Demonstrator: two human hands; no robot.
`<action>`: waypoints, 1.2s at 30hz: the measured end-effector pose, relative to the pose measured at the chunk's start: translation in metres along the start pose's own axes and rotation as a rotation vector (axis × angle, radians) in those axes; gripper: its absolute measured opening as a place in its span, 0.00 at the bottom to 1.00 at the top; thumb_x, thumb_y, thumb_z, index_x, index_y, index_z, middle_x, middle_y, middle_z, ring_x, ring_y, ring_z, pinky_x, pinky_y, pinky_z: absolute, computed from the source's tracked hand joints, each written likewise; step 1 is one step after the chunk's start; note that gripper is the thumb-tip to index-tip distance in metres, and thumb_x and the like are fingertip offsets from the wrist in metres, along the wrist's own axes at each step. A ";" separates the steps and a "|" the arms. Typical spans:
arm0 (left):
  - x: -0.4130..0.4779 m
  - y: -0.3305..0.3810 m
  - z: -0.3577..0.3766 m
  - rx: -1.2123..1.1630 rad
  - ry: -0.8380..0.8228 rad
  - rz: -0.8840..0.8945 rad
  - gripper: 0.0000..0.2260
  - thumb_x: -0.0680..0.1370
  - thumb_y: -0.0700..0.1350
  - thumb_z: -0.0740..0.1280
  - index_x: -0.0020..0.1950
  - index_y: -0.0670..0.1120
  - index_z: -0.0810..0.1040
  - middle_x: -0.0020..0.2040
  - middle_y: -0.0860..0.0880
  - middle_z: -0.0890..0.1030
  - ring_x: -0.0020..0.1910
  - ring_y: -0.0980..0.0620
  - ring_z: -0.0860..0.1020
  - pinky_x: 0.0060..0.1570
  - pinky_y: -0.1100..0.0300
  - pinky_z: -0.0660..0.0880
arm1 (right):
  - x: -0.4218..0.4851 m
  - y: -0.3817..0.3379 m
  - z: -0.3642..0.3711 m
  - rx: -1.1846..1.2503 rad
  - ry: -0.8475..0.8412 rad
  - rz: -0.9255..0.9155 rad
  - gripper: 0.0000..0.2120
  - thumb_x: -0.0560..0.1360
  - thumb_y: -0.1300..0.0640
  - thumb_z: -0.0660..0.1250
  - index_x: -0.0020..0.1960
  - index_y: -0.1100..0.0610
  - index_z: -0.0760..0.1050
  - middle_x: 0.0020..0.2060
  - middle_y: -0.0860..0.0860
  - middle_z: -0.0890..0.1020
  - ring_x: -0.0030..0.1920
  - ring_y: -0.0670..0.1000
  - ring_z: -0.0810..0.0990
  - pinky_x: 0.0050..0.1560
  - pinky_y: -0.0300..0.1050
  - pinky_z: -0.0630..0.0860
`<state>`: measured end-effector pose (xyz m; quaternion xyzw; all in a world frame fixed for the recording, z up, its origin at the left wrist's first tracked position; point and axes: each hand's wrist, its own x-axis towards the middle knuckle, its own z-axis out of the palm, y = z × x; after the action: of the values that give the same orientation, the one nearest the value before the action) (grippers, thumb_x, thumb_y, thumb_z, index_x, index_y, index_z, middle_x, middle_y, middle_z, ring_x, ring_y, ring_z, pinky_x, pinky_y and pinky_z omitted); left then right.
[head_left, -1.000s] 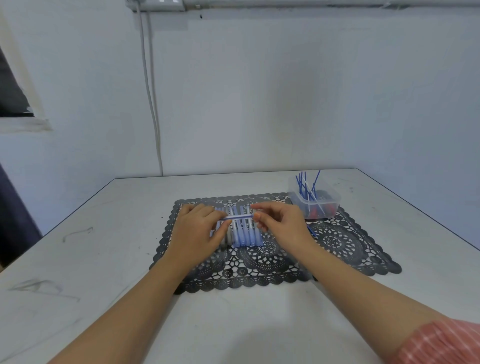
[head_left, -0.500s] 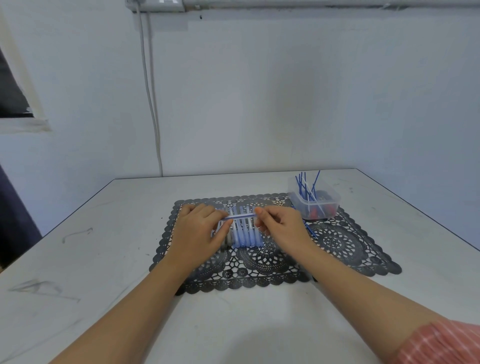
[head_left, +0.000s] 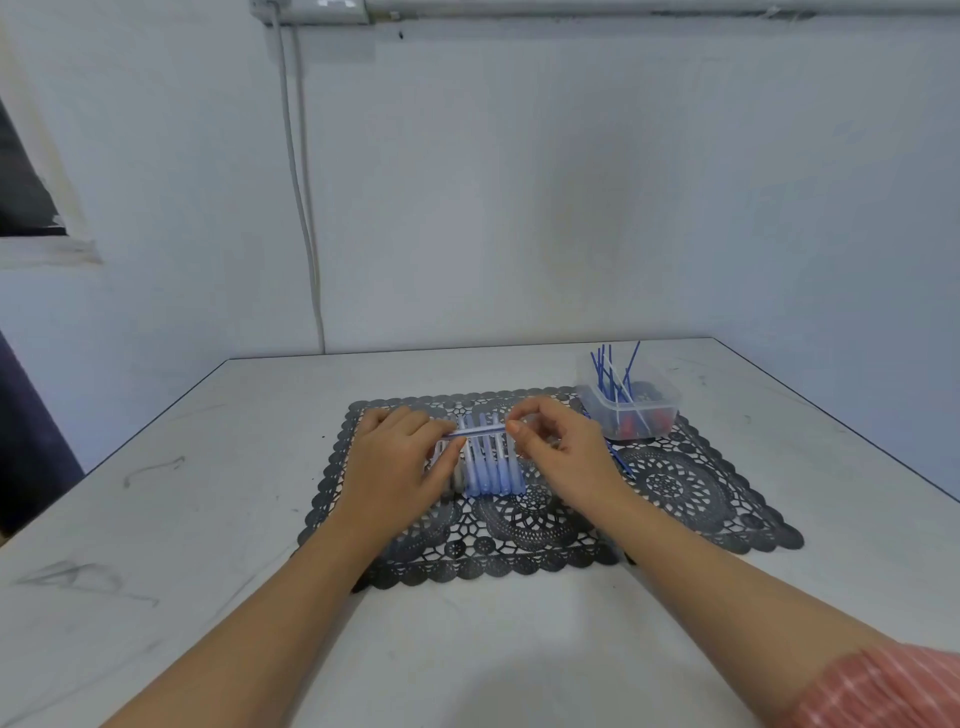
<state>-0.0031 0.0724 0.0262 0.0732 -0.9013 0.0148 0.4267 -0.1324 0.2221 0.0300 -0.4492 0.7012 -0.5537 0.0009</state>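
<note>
Two-handed grip on a slim pen (head_left: 480, 431), held level and crosswise just above a row of pens (head_left: 491, 470) lying side by side on a black lace placemat (head_left: 680, 493). The left hand (head_left: 395, 467) has its fingers curled over the pen's left end, with the thumb stretched along the near side of the row. The right hand (head_left: 561, 452) pinches the right end between thumb and forefinger, and its other fingers are loosely bent. At the mat's far right corner, a clear plastic tub (head_left: 660, 405) holds upright blue refills (head_left: 605, 371). All of this rests on a grey table (head_left: 208, 519).
</note>
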 end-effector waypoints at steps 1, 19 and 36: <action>0.000 0.000 0.000 -0.002 -0.005 0.011 0.13 0.76 0.52 0.61 0.46 0.48 0.82 0.36 0.54 0.79 0.37 0.53 0.76 0.46 0.56 0.66 | 0.001 0.001 0.000 -0.027 0.010 -0.016 0.03 0.76 0.55 0.66 0.44 0.48 0.76 0.33 0.52 0.80 0.36 0.53 0.79 0.37 0.47 0.76; 0.000 0.001 0.000 -0.057 0.021 0.002 0.13 0.76 0.52 0.61 0.46 0.47 0.82 0.37 0.54 0.80 0.37 0.54 0.76 0.45 0.56 0.65 | 0.002 0.009 -0.006 -0.282 -0.081 -0.217 0.18 0.78 0.41 0.54 0.47 0.54 0.73 0.31 0.50 0.77 0.32 0.51 0.75 0.34 0.51 0.74; -0.001 -0.005 0.003 -0.018 0.042 0.099 0.12 0.77 0.52 0.62 0.49 0.49 0.83 0.37 0.54 0.78 0.38 0.53 0.74 0.45 0.55 0.67 | 0.005 0.014 -0.005 -0.336 -0.062 -0.231 0.21 0.78 0.43 0.53 0.35 0.56 0.70 0.23 0.45 0.69 0.25 0.44 0.66 0.29 0.45 0.66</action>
<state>-0.0041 0.0677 0.0237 0.0243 -0.8948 0.0292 0.4448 -0.1465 0.2224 0.0233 -0.5373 0.7272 -0.4111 -0.1161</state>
